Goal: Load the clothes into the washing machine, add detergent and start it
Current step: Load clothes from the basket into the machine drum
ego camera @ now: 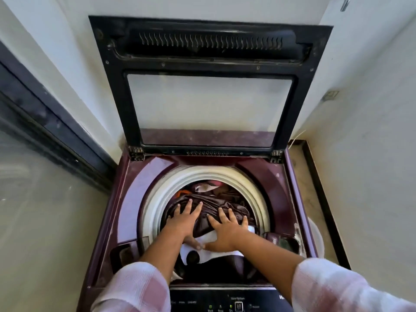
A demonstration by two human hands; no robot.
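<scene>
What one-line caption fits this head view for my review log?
Left hand and right hand press flat on dark clothes in the washer drum, lid raised.

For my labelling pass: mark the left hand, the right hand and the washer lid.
left hand (182, 218): head view, back of the hand.
right hand (227, 230): head view, back of the hand.
washer lid (210, 109): head view, middle of its glass pane.

One head-worn view faces forward and steeply down, close above my left hand (183, 218) and right hand (227, 230).
</scene>
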